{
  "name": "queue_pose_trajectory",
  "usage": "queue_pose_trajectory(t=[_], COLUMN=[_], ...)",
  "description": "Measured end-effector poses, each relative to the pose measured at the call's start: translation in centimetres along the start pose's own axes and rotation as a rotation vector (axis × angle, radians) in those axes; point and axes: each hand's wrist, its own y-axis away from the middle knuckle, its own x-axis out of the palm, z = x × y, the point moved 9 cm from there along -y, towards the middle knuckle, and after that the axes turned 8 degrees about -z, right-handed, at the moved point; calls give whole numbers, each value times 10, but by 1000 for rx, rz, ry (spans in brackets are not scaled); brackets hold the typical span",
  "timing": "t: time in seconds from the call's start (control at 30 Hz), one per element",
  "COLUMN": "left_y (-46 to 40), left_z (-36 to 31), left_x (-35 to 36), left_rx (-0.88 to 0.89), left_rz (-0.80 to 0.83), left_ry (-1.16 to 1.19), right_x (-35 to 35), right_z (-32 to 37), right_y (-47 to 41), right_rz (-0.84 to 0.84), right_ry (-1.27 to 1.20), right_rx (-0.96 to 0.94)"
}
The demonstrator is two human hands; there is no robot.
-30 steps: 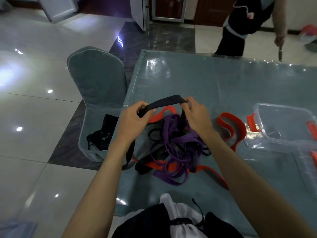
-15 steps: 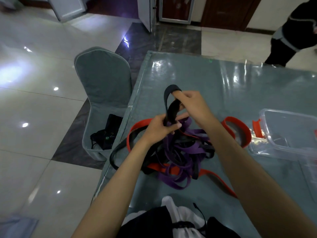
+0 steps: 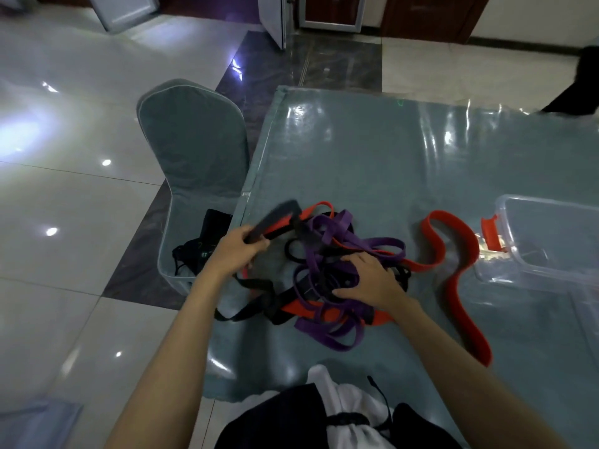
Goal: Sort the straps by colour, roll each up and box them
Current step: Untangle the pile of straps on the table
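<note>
The left hand grips a black strap, lifting it off the tangled pile of purple straps on the worktop. The right hand presses flat, fingers spread, on the pile.

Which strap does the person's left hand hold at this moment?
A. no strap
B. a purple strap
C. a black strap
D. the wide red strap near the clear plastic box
C: the left hand grips one end of a black strap, lifted beside the tangled pile.
</note>
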Motion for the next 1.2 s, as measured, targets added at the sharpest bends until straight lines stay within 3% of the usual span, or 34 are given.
queue_pose_trajectory(t=[0.13, 0.27, 0.37, 0.47, 0.6, 0.77, 0.93, 1.0, 1.1, 1.2], left_y=[20, 53, 63, 73, 78, 79, 74, 71, 66, 65], left_z=[35, 78, 82, 74, 58, 30, 15, 18, 26, 27], left_x=[21, 69, 82, 81, 64, 44, 10, 0, -4, 6], left_rx=[-67, -182, -35, 112, 208, 259, 154, 97, 95, 82], left_rz=[257, 419, 160, -71, -219, -309, -335, -303, -223, -120], left_ry=[-256, -490, -737, -739, -747, -855, -913, -902, -701, -340], right_x=[27, 39, 38, 54, 68, 15, -60, -82, -103, -106], right_z=[5, -2, -7, 4, 0, 3, -30, -50, -82, -109], right_y=[1, 6, 22, 44, 45, 28, 11, 5, -1, -4], right_rz=[78, 39, -91, -144, -117, -279, -583, -633, -666, -673], right_ry=[13, -196, -121, 151, 359, 64, -298, -437, -749, -872], right_rx=[-8, -7, -137, -334, -262, -259, 3, 104, 272, 404])
